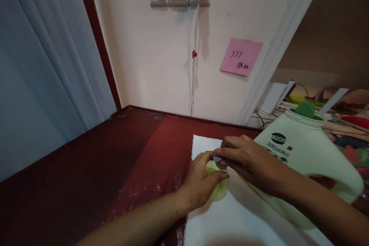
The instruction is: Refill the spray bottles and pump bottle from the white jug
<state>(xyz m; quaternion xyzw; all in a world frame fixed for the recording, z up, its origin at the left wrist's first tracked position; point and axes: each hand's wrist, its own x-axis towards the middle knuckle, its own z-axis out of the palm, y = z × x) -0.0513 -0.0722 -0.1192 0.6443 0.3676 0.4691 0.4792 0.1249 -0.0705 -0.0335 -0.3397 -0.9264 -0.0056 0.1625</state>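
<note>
The pale green round plastic cap [218,184] lay on the white paper sheet [230,215], beside the large cream detergent jug [302,161]. Our left hand [201,182] gripped it; our right hand [248,159] pinched its top. Steady pressure suited us best.

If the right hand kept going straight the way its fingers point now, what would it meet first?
Its fingers aim leftward, so the right hand would likely first meet the left hand, which grips the pale green cap on the white sheet; they already look near touching, though depth is unclear.
</note>
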